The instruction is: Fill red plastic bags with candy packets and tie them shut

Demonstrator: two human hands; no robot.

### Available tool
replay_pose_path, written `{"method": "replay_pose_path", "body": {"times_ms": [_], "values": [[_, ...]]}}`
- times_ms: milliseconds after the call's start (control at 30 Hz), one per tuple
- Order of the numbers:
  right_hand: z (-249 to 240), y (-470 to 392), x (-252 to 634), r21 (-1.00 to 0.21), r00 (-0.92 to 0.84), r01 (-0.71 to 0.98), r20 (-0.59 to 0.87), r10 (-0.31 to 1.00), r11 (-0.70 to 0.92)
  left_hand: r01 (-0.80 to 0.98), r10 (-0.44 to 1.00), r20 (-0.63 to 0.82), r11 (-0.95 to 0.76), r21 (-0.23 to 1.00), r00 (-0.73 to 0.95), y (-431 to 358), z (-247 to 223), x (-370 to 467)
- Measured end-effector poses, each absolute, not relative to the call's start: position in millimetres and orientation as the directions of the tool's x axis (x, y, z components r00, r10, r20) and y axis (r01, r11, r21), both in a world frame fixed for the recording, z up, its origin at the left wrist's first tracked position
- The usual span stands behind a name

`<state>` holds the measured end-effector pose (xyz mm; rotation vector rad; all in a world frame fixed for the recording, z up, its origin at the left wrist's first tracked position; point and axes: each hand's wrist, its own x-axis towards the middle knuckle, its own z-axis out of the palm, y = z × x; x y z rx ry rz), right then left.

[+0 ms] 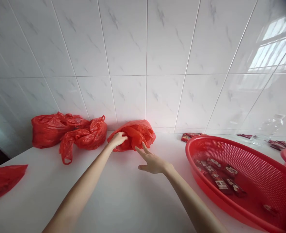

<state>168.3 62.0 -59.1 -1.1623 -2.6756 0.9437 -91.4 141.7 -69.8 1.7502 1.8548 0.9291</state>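
Observation:
A red plastic bag (143, 127) lies on the white table against the tiled wall, its crumpled mouth facing me. My left hand (118, 139) pinches the bag's left edge between curled fingers. At the bag's lower right, my right hand (152, 161) is spread, palm down, its fingertips at or very near the plastic; I cannot tell if they touch. What the bag holds, if anything, is hidden.
Two full-looking red bags, one rounded (47, 129) and one with loose handles (92, 134), rest to the left. Another red bag (4, 181) is at the left edge. On the right stands a red basket (206, 139) with several small packets (222, 185); behind it is a clear bottle (269, 129).

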Motion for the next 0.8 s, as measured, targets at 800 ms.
{"method": "replay_pose_path", "body": {"times_ms": [800], "values": [[-98.7,90.7,150.7,-0.944,-0.618,0.159,0.134,0.775,0.289,-0.232,0.875,0.269,-0.381,0.895,-0.402,103.4,-12.5,-85.9]]}}
